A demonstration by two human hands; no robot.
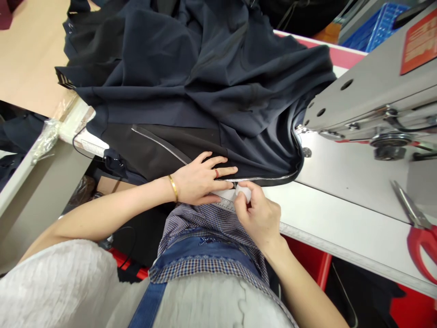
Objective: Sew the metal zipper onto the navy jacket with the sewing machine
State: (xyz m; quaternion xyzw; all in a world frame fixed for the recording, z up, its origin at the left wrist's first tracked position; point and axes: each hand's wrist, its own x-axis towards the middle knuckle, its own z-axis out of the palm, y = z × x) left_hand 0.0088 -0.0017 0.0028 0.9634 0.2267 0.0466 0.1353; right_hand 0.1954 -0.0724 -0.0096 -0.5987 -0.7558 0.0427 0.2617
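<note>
White sewing table (341,214) is piled with a dark zippered garment (205,91). Its zipper edge (259,178) is pinned flat at the table's near edge by the spread left hand (200,180), while white chalk (245,193) is pinched in the right hand (259,216). Marks are probably best made with fabric kept taut.

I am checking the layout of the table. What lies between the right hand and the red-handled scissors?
In the head view, only bare white table lies between the right hand and the scissors; the sewing machine stands farther back.
</note>
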